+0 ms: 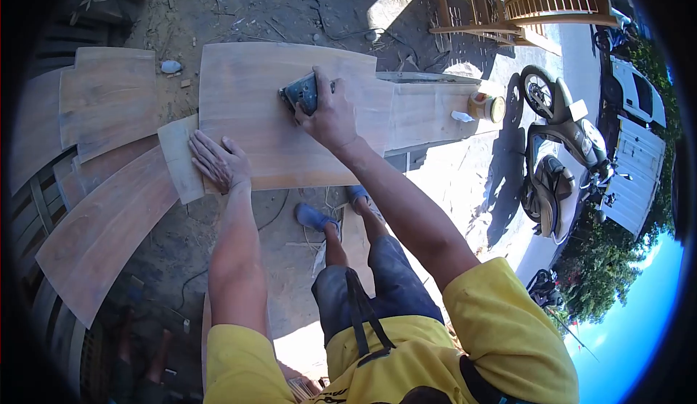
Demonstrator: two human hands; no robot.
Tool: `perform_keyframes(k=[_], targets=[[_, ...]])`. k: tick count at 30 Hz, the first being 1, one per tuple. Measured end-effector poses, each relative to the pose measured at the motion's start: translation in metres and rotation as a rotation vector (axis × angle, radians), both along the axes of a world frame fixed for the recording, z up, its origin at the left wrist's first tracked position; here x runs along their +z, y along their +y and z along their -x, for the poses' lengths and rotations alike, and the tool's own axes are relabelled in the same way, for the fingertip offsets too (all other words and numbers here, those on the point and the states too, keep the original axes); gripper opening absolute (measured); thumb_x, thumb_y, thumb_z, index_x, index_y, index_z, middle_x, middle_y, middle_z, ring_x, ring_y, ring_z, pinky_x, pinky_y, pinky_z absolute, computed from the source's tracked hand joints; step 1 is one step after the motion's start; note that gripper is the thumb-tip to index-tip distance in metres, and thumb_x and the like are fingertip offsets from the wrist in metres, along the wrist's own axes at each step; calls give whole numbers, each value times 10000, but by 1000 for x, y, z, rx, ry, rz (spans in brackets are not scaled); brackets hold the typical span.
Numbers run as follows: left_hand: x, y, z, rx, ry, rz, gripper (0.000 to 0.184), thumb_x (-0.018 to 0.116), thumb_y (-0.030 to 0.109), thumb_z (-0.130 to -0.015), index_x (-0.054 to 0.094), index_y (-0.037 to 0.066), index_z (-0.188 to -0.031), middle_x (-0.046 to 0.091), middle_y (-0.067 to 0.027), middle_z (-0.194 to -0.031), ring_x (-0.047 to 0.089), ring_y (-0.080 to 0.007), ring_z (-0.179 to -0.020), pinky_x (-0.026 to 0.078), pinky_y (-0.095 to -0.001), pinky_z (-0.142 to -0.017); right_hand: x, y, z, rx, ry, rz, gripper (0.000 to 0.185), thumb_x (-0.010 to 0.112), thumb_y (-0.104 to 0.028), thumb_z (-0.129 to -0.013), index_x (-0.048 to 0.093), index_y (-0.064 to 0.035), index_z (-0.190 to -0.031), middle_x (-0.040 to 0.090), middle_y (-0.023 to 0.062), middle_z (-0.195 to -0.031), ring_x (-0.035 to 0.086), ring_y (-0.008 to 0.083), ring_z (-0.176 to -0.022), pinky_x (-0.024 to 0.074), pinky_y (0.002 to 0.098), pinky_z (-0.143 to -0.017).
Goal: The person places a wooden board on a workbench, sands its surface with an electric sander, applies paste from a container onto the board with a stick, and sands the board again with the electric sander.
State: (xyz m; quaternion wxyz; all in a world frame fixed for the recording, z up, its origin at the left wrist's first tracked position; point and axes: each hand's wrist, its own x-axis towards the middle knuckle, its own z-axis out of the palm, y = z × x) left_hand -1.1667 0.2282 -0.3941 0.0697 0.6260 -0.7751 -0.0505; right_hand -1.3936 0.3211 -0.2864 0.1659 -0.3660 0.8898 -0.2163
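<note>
A wide, slightly curved wooden panel [247, 77] lies in front of me. My right hand [332, 117] is wrapped round a dark teal electric sander [303, 93], which rests on the panel's upper middle. At the panel's left end my left hand [219, 161] lies flat with its fingers stretched out. Its fingertips reach onto a narrow pale board [176, 150] overlapping that end, and its palm is over the panel's near left corner. The sander's underside is hidden.
More curved wooden panels [109, 215] are stacked at left. A wooden bench [396, 113] extends rightward, bearing a jar [485, 107] and a white scrap [461, 116]. Dark cords [334, 32] lie on the ground. A motorcycle [566, 143] and wooden furniture [523, 1] stand at right.
</note>
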Motion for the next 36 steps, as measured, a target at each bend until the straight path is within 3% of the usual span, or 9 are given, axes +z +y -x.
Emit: perform_keyframes(k=[8, 10, 15, 18, 19, 22, 28, 30, 36], targets=[[0, 0, -3, -4, -32, 14, 714, 442, 397, -1096, 281, 12, -1676, 313, -188, -1734, 248, -318, -1635, 206, -546, -1309, -14, 114, 96, -416, 251, -51, 865, 849, -345, -829, 419, -93, -1537, 631, 295, -1122, 685, 505, -965, 577, 586, -829], [-2, 1, 0, -13, -34, 13, 720, 436, 405, -1096, 275, 10, -1676, 309, -191, -1734, 244, -320, -1635, 207, -543, -1309, -9, 131, 88, -383, 321, -47, 865, 847, -347, -833, 420, -85, -1538, 628, 295, -1124, 688, 503, -948, 578, 582, -830], [-4, 1, -2, -23, -17, 15, 730, 440, 408, -1094, 264, 11, -1680, 307, -194, -1734, 245, -320, -1634, 202, -544, -1311, 2, 119, 8, -281, 112, -18, 878, 850, -307, -832, 411, -78, -1557, 576, 276, -1144, 685, 496, -924, 590, 568, -790], [-5, 2, -2, -22, 8, 1, 733, 437, 411, -1096, 258, 11, -1684, 311, -192, -1734, 249, -319, -1632, 197, -545, -1313, 16, 93, -56, -80, -75, -27, 958, 866, -205, -765, 384, -176, -1593, 525, 268, -1266, 707, 488, -902, 619, 589, -739], [-9, 2, -4, -19, -2, 17, 732, 435, 413, -1098, 258, 14, -1685, 315, -187, -1735, 254, -317, -1630, 196, -543, -1313, 10, 93, -70, 41, -132, -82, 955, 873, -234, -796, 376, -197, -1611, 546, 259, -1275, 713, 502, -941, 621, 585, -724], [-7, 2, 0, -18, -17, 31, 730, 433, 418, -1101, 259, 21, -1688, 320, -175, -1737, 264, -313, -1627, 197, -541, -1312, 20, 96, -92, 145, -193, -64, 985, 888, -215, -770, 376, -200, -1612, 536, 257, -1308, 713, 504, -955, 623, 588, -733], [-10, 4, -1, -4, -8, 17, 726, 426, 424, -1106, 261, 24, -1689, 330, -174, -1733, 265, -314, -1626, 201, -527, -1313, 9, 174, -54, -179, -13, -6, 888, 869, -243, -825, 409, -149, -1578, 560, 235, -1260, 715, 453, -945, 629, 524, -657], [-13, 1, -3, -19, 0, 50, 730, 449, 405, -1092, 271, 11, -1681, 331, -185, -1727, 263, -320, -1627, 197, -536, -1313, 6, 205, -31, -305, 17, -105, 902, 854, -312, -836, 385, -180, -1594, 550, 230, -1227, 714, 460, -911, 628, 554, -694], [-9, 0, -1, -19, 7, 27, 738, 454, 399, -1080, 281, -10, -1669, 332, -213, -1718, 261, -344, -1624, 187, -543, -1314, -2, 198, -10, -320, 145, -55, 875, 846, -308, -841, 400, -124, -1571, 544, 234, -1191, 706, 459, -878, 630, 540, -699]])
